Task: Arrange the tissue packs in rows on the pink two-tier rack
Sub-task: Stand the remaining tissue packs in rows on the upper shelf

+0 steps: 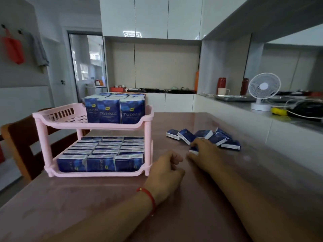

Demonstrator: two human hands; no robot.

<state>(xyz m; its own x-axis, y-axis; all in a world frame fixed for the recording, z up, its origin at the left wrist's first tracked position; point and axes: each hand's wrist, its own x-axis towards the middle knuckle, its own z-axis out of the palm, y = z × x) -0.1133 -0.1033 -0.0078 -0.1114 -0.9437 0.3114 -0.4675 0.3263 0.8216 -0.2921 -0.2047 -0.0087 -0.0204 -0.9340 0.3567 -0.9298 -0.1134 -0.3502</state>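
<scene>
Upper shelf (57, 117) open at left; packed rows (115, 109) block its right.

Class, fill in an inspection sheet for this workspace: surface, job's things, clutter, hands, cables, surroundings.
Surface: brown table, glossy.
Job's things: pink rack; bottom tier full of upright tissue packs in rows; top tier filled on its right part, left part bare; loose packs lying on the table right of the rack.
Clutter: nothing seen on the table.
Hands: right hand on one loose pack, grip unclear; left hand loosely curled, holding nothing.
Cables: white cable on the counter.
Surroundings: white fan, wooden chair, cabinets.
</scene>
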